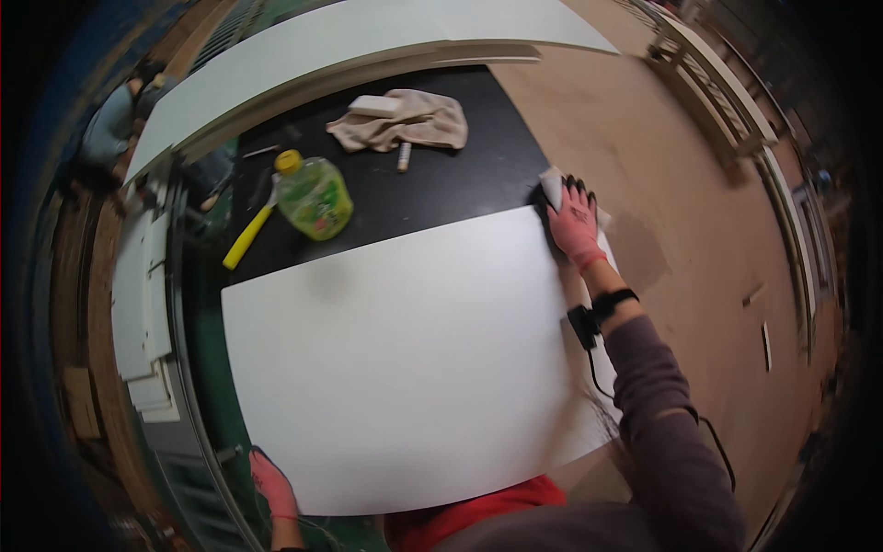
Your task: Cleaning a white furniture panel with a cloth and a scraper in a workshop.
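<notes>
A large white panel (395,368) lies flat in front of me. My right hand (577,225), in a pink glove with dark fingertips, is at the panel's far right corner. It presses a light cloth (552,187) there, which shows on both sides of the fingers. At the near left corner my left hand (273,485), gloved the same way, grips the panel's edge; its fingers are partly hidden. Beyond the panel, on a black surface (423,198), stand or lie a bottle of green liquid with a yellow cap (315,198) and a tool with a yellow handle (248,237).
A beige cloth (432,120) with a white block (375,106) on it lies farther back, near a small white tube (404,157). A long white board (368,41) spans the far side. Another person (108,129) is at the far left. Wooden frames (708,78) stand at right.
</notes>
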`<move>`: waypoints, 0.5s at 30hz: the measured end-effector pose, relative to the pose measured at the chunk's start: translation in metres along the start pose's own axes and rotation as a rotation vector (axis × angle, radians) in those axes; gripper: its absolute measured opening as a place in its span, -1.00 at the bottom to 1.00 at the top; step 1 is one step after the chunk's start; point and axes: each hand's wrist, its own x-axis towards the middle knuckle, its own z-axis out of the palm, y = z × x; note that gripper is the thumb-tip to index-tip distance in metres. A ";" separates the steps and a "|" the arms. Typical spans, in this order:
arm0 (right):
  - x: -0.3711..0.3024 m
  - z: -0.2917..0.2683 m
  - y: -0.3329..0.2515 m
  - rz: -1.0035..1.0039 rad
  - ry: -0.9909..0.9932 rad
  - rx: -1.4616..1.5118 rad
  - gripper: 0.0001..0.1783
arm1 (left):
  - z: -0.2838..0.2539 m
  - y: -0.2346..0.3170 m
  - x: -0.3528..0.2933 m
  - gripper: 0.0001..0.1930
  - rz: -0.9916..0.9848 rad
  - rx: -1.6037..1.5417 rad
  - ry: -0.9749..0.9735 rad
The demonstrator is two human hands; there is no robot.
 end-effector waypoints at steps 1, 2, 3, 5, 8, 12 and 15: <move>-0.009 -0.002 -0.007 -0.035 0.013 -0.009 -0.34 | -0.001 0.020 -0.007 -0.55 0.006 0.042 0.007; -0.017 -0.003 -0.015 -0.061 0.015 -0.005 -0.34 | -0.004 0.027 -0.011 -0.55 0.016 0.084 0.011; -0.023 -0.004 -0.030 -0.089 0.009 0.010 -0.34 | -0.003 0.015 -0.009 -0.58 0.039 0.097 0.072; -0.034 -0.005 -0.053 -0.126 -0.021 0.016 -0.34 | -0.002 0.009 -0.013 -0.60 0.056 0.088 0.087; -0.047 -0.011 -0.089 -0.169 -0.023 0.037 -0.33 | 0.001 0.017 -0.013 -0.64 0.085 0.030 0.062; -0.072 -0.019 -0.166 -0.285 -0.063 0.035 -0.31 | 0.000 0.023 -0.016 -0.63 -0.050 -0.197 -0.023; -0.100 -0.027 -0.246 -0.387 -0.098 0.101 -0.30 | -0.009 0.017 -0.015 -0.58 -0.093 -0.318 -0.137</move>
